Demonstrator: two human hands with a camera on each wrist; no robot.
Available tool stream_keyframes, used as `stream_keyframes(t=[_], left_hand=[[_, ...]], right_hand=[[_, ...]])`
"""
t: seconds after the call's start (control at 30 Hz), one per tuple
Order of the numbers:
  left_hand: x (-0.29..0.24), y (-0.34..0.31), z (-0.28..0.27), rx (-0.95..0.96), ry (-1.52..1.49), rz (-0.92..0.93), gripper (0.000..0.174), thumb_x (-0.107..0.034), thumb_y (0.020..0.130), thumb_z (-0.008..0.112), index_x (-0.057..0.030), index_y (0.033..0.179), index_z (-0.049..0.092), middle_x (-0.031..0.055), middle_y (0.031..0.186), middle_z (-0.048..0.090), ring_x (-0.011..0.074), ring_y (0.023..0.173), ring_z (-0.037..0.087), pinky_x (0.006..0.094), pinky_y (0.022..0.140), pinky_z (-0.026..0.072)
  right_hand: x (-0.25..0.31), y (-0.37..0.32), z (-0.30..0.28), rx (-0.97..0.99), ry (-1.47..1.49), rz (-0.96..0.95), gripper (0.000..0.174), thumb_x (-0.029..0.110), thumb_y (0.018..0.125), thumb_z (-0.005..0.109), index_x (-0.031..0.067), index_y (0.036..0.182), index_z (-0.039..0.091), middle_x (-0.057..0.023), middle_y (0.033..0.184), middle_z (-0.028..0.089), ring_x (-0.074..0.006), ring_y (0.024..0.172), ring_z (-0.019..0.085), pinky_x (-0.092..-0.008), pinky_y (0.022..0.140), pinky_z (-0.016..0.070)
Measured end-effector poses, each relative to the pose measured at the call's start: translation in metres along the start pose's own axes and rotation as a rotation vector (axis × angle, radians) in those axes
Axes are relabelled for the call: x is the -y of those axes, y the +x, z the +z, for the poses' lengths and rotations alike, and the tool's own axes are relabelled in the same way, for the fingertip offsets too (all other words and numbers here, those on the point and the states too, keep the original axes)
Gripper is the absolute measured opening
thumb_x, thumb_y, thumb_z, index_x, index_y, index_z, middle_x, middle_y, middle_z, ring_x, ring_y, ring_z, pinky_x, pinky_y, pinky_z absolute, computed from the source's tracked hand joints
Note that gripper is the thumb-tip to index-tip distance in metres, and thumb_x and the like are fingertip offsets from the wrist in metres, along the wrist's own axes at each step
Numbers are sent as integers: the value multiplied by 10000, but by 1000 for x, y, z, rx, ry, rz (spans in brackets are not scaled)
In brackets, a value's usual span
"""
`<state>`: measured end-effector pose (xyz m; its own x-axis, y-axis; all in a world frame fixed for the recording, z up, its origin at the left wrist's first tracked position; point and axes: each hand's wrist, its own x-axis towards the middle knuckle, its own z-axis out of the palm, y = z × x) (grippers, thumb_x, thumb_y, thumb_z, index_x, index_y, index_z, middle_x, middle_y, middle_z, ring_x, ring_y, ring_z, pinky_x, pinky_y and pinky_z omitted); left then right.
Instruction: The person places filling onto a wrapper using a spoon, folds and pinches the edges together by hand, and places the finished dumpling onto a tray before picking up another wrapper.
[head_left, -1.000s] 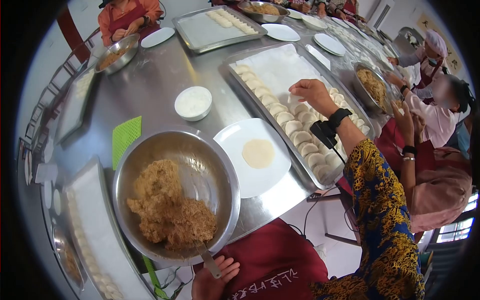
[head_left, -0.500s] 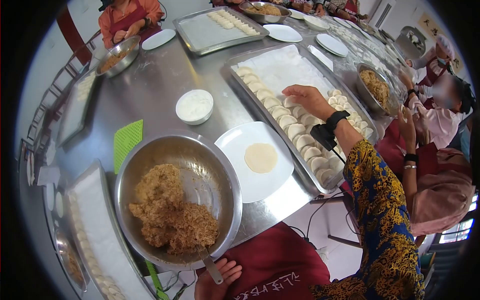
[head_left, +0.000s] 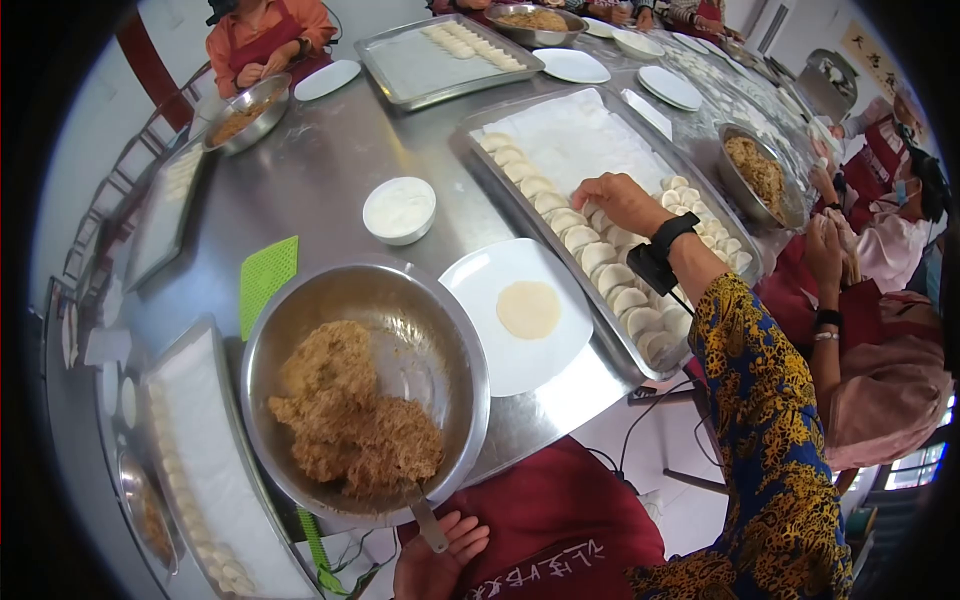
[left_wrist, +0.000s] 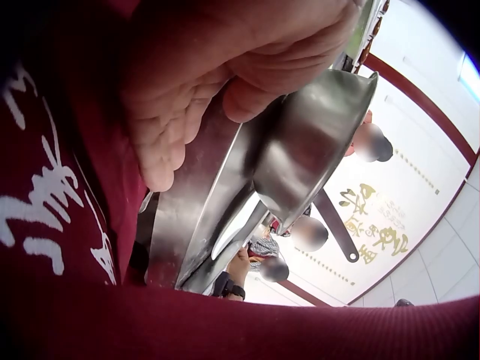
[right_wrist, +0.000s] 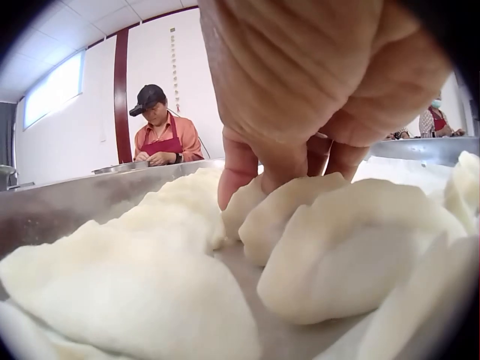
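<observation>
Reaching over the metal tray (head_left: pixel 508 190), my right hand (head_left: pixel 630 205) has its fingers down among rows of folded dumplings (head_left: pixel 600 262). In the right wrist view its curled fingers and thumb pinch a pale dumpling (right_wrist: pixel 241 204) at the end of a row. My left hand (head_left: pixel 445 555) lies with fingers relaxed and holding nothing, just below the rim of a steel bowl (head_left: pixel 462 330). Brown shredded filling (head_left: pixel 350 410) fills part of that bowl. A flat spatula handle (head_left: pixel 430 525) sticks out over its edge, close to the left fingers. One round wrapper (head_left: pixel 528 310) lies on a white plate (head_left: pixel 480 350).
A bowl of white flour (head_left: pixel 399 208) stands behind the plate, with a green mesh mat (head_left: pixel 266 280) left of it. Another dumpling tray (head_left: pixel 205 400) is at left. More trays, bowls and plates line the steel table (head_left: pixel 330 190), with several people around it.
My right hand has lowered to the dumplings in the tray, and the dumpling it carried now stands at the row's end. The left hand stays by the bowl. The head view shifted slightly.
</observation>
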<state>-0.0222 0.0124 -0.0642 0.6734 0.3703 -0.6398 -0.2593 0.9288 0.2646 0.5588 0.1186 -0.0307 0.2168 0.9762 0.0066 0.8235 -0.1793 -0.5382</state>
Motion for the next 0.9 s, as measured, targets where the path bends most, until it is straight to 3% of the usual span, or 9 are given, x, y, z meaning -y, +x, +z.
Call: stream_keyframes(t=[0.13, 0.27, 0.33, 0.4, 0.47, 0.5, 0.63, 0.73, 0.9], left_hand=[[-3, -1, 3, 75, -18, 13, 583, -300, 1029, 457, 90, 1452, 364, 287, 1474, 429, 449, 1386, 392, 516, 1199, 265], [-7, -3, 9, 71, 34, 39, 576, -330, 1049, 424, 94, 1436, 383, 290, 1468, 434, 455, 1384, 392, 525, 1198, 266], [-8, -6, 16, 3, 112, 60, 540, -283, 1080, 300, 145, 1407, 318, 358, 1425, 410, 506, 1363, 386, 581, 1178, 295], [-1, -2, -1, 101, 328, 145, 517, -263, 1072, 337, 141, 1394, 347, 349, 1391, 449, 494, 1334, 427, 575, 1160, 328], [-6, -2, 7, 109, 199, 27, 540, -310, 1091, 213, 95, 1428, 333, 304, 1466, 409, 444, 1381, 390, 511, 1206, 261], [-6, -5, 20, 32, 62, 62, 528, -266, 1062, 382, 147, 1389, 356, 349, 1380, 456, 488, 1321, 445, 553, 1153, 345], [-9, -10, 28, 26, 76, 79, 530, -265, 1055, 428, 154, 1376, 371, 337, 1355, 486, 463, 1296, 482, 536, 1138, 372], [-9, -13, 34, 23, 113, 116, 511, -255, 1054, 438, 151, 1362, 395, 329, 1331, 512, 458, 1273, 508, 536, 1121, 395], [-8, -12, 43, 34, 102, 131, 472, -236, 1060, 429, 147, 1335, 438, 316, 1304, 540, 441, 1243, 542, 529, 1099, 425]], right_hand=[[9, -6, -2, -9, 89, 80, 273, -33, 899, 540, 83, 1095, 691, -171, 973, 724, -313, 918, 689, -359, 840, 517], [59, -32, -23, -110, -19, 50, 267, 6, 903, 597, 86, 1143, 680, -181, 1006, 717, -336, 923, 685, -382, 834, 520], [85, -44, -20, -108, -34, 64, 265, 15, 902, 614, 82, 1150, 680, -183, 1021, 715, -343, 920, 683, -385, 832, 522], [112, -64, -6, -155, -97, -158, 254, 49, 902, 638, 67, 1153, 676, -179, 1027, 715, -338, 897, 685, -381, 817, 526], [147, -91, 22, -135, 54, -204, 267, 89, 886, 674, 55, 1151, 671, -171, 1038, 716, -326, 908, 685, -377, 821, 527], [151, -99, 42, -146, 96, -234, 299, 118, 873, 698, 60, 1164, 663, -165, 1068, 711, -315, 944, 682, -377, 833, 528], [161, -112, 98, -322, -79, -313, 292, 132, 849, 719, 23, 1111, 651, -172, 1118, 675, -356, 1032, 642, -405, 875, 514], [160, -111, 112, -334, -194, -185, 233, 120, 825, 723, 10, 1014, 642, -167, 1072, 664, -364, 1018, 627, -425, 861, 507], [163, -113, 119, -409, -309, -195, 149, 87, 825, 693, 16, 929, 614, -154, 923, 671, -356, 869, 654, -436, 767, 516]])
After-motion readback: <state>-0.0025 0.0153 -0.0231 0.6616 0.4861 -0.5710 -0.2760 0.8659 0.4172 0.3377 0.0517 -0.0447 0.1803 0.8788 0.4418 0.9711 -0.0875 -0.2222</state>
